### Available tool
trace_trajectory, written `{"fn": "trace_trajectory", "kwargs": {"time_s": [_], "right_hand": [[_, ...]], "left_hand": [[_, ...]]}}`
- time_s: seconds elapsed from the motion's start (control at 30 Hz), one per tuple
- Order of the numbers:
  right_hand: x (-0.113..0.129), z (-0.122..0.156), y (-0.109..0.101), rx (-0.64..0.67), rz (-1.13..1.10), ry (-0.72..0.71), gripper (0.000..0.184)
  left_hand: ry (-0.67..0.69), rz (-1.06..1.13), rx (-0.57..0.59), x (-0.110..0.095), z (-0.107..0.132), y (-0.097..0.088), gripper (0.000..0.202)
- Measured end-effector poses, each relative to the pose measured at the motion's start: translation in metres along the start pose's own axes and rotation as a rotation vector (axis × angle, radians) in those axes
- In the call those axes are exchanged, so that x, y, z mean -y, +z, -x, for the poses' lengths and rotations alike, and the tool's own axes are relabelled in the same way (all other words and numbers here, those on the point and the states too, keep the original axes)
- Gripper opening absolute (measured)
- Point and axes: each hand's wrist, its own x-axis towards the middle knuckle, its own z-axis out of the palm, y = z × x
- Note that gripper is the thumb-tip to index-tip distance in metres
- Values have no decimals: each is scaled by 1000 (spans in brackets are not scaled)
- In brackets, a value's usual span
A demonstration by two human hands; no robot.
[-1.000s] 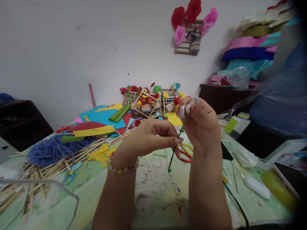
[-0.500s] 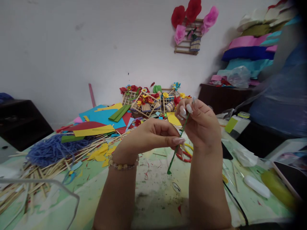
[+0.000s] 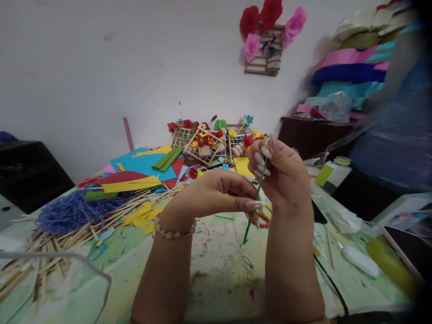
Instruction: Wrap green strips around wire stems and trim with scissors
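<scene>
A thin green paper-wrapped stem [image 3: 261,180] slants between my two hands above the table. My left hand [image 3: 232,191] pinches it around the middle between thumb and fingers, and its lower end hangs free below them. Higher up, my right hand [image 3: 280,166] is closed on the upper end with thumb and fingertips. Behind my left fingertips lie scissors [image 3: 265,220] with red and yellow handles, partly hidden. On the tabletop below is a small oval sticker-like piece [image 3: 247,263].
To the left lie blue yarn [image 3: 77,211], thin wooden sticks [image 3: 50,252], yellow paper pieces [image 3: 141,215] and coloured sheets [image 3: 148,164]. Stick lattices with paper flowers [image 3: 204,144] lean at the back wall. A bottle [image 3: 332,173] and a white oblong case [image 3: 360,261] are on the right.
The stem has turned slightly more upright, its lower end shifting right. My left hand has moved a little right and down, while the right hand's fingers have shifted on the upper end.
</scene>
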Motion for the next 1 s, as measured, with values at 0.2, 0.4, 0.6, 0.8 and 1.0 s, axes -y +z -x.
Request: {"fn": "trace_trajectory", "kwargs": {"time_s": [0.2, 0.4, 0.6, 0.8, 1.0], "right_hand": [[1, 0, -2, 11, -24, -8, 31], [2, 1, -2, 11, -1, -30, 31], [1, 3, 0, -36, 59, -17, 32], [2, 4, 3, -33, 49, 4, 30], [0, 3, 3, -49, 52, -6, 29]], "left_hand": [[-9, 11, 0, -1, 0, -1, 7], [-6, 6, 21, -1, 1, -1, 10], [37, 52, -145, 3, -6, 7, 14], [28, 104, -196, 7, -10, 9, 18], [22, 101, -176, 6, -8, 8, 22]]}}
